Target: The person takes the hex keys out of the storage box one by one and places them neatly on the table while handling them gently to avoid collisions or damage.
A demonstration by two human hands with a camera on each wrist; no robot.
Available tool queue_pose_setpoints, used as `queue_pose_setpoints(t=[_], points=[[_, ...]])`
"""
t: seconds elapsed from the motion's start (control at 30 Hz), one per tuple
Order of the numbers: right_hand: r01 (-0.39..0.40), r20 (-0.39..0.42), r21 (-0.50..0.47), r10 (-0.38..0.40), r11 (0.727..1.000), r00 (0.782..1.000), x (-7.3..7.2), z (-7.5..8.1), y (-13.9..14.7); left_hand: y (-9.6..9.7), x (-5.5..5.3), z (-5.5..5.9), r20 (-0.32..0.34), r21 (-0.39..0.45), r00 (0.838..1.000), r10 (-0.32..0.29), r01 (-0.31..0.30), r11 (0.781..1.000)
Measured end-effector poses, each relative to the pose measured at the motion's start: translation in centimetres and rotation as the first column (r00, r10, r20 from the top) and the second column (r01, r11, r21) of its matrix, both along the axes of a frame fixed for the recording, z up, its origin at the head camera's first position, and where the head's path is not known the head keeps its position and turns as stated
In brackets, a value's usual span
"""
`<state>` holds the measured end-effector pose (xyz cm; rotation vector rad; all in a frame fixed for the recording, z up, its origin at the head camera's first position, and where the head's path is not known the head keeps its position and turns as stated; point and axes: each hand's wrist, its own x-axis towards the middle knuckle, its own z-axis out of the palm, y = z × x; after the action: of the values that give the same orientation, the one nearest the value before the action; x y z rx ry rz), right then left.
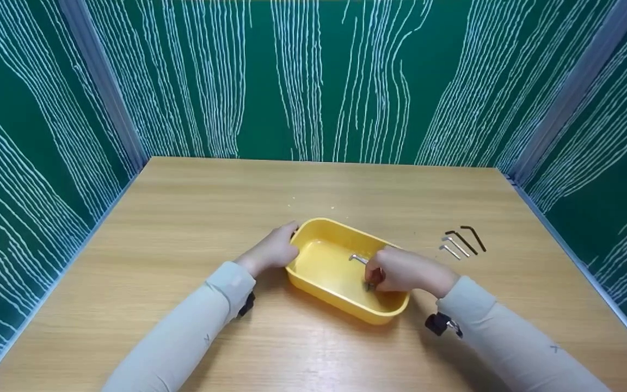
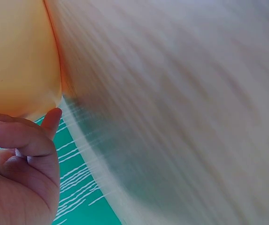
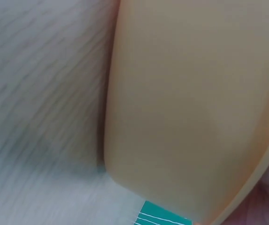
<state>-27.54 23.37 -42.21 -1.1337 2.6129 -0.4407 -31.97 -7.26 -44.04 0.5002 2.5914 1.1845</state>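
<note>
A yellow plastic bin (image 1: 324,272) sits at an angle on the wooden table. My left hand (image 1: 272,249) grips its left end, with the thumb on the rim; in the left wrist view the curled fingers of that hand (image 2: 21,159) lie against the bin's outer wall (image 2: 21,56). Inside the right half of the bin is my right hand (image 1: 400,270), its fingers curled downward and pinching a small dark piece (image 1: 369,286), mostly hidden. A silver bent metal piece (image 1: 356,258) lies beside those fingers, partly covered. In the right wrist view the bin's wall (image 3: 186,103) hides most of that hand.
To the right of the bin, two black hex keys (image 1: 474,238) and two silver threaded screw hooks (image 1: 451,251) lie side by side on the table (image 1: 183,218). Tiny pale specks dot the wood behind the bin. Green, white-lined walls (image 1: 259,81) enclose the far side and both flanks.
</note>
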Motion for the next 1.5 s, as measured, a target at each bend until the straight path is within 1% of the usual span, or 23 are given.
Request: queue_pose_setpoints(t=[0.23,0.47,0.57,0.73,0.8,0.9,1.03,1.17,1.33,1.5], points=[[0.001,-0.004,0.01,-0.001,1.0,1.0,-0.1,-0.2,-0.2,0.0,0.0,-0.1,-0.024,-0.011,1.0,0.003,-0.003,1.0],[0.038,0.004,0.035,-0.038,0.999,0.999,-0.1,-0.3,-0.5,0.1,0.0,-0.1,-0.018,-0.004,1.0,0.0,0.0,1.0],[0.037,-0.003,0.034,-0.037,0.999,0.999,0.0,-0.3,-0.5,0.1,0.0,-0.1,-0.021,-0.007,1.0,0.001,-0.002,1.0],[0.024,-0.026,0.025,-0.024,0.999,0.999,-0.1,-0.4,-0.4,0.0,0.2,0.0,0.013,0.033,1.0,-0.007,0.006,0.999],[0.033,-0.022,0.027,-0.033,0.999,0.999,-0.1,-0.5,-0.4,0.0,0.2,-0.1,0.023,0.043,1.0,-0.007,0.006,0.999],[0.045,-0.01,0.018,-0.045,0.999,0.999,-0.1,-0.4,-0.4,0.0,0.1,-0.2,0.017,0.031,1.0,-0.003,0.003,1.0],[0.068,-0.006,0.007,-0.068,0.998,0.998,0.0,-0.2,-0.5,0.0,0.1,-0.2,0.002,0.018,1.0,0.001,-0.001,1.0],[0.093,-0.021,0.014,-0.092,0.996,0.996,0.1,0.3,-0.5,-0.1,-0.1,-0.3,-0.008,0.02,1.0,0.0,0.0,1.0],[0.117,-0.046,0.006,-0.117,0.993,0.992,0.1,0.9,-0.6,-0.1,-0.1,-0.1,-0.008,0.023,1.0,-0.002,0.002,1.0],[0.141,-0.043,-0.014,-0.142,0.99,0.989,0.1,1.5,-0.5,-0.1,0.0,0.1,-0.004,0.02,1.0,-0.007,0.007,1.0]])
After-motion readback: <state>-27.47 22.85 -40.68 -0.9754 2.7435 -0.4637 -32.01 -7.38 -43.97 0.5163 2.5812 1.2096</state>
